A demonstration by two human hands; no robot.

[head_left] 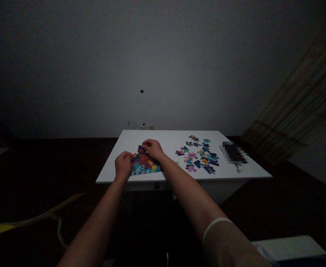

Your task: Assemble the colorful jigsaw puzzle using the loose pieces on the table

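Note:
A partly joined jigsaw puzzle (144, 168) lies near the front left of the white table, with brown, teal and yellow shapes in its picture. At its left edge is my left hand (123, 165), its fingers curled and their tips against the upper left border. What is between those fingertips is too small to tell. My right hand (153, 149) reaches over the far side, its thumb and fingers pinched on a dark blue puzzle piece (140, 149) at the top edge. My right forearm and hand cover part of the puzzle's right side.
Several loose puzzle pieces (204, 159) are spread over the right half of the white table (163, 137). Farther right lies a dark, pixelated flat object (234, 152) with a pale strap beside it. A grey wall stands behind the table, and a curtain (285, 111) hangs at right.

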